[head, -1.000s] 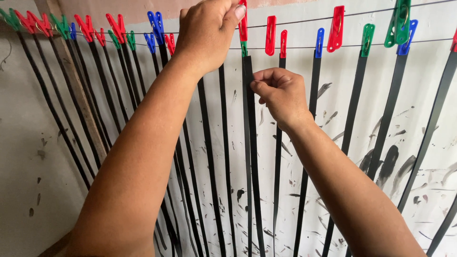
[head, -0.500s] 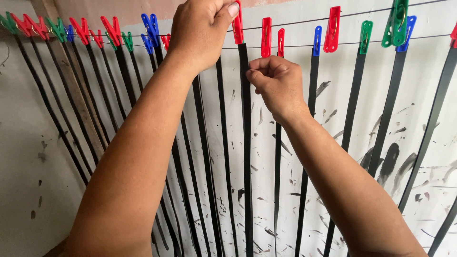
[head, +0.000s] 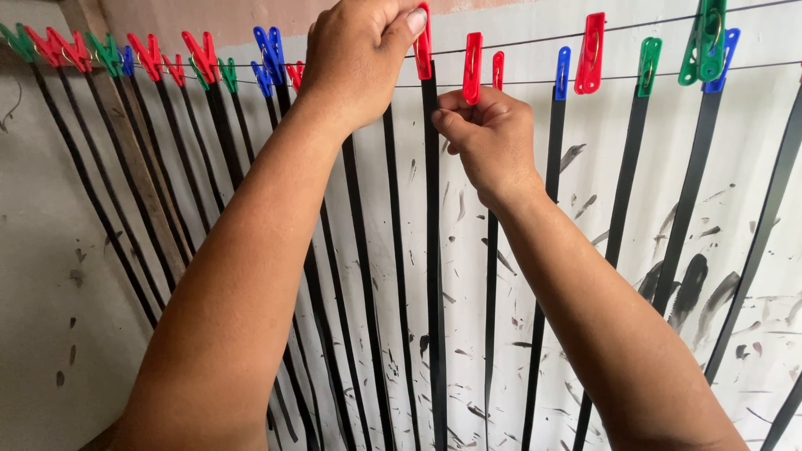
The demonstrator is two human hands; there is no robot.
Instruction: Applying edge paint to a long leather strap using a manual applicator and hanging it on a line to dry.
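Behind our arms, a paint-smeared white wall (head: 752,334) backs two wires hung with black strips. Our left grip (head: 359,58) pinches a red peg (head: 424,38) over one black strip (head: 433,250). Our right grip (head: 489,138) is curled closed; its contents are hidden.

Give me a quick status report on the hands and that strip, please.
Left hand pinching red peg on black strip. Right hand fisted beside the strip. Neighbouring strips close alongside.

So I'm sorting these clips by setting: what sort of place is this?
Probably a small workshop's drying spot: black strips hang from coloured clothes pegs on wire lines along a paint-smeared wall.
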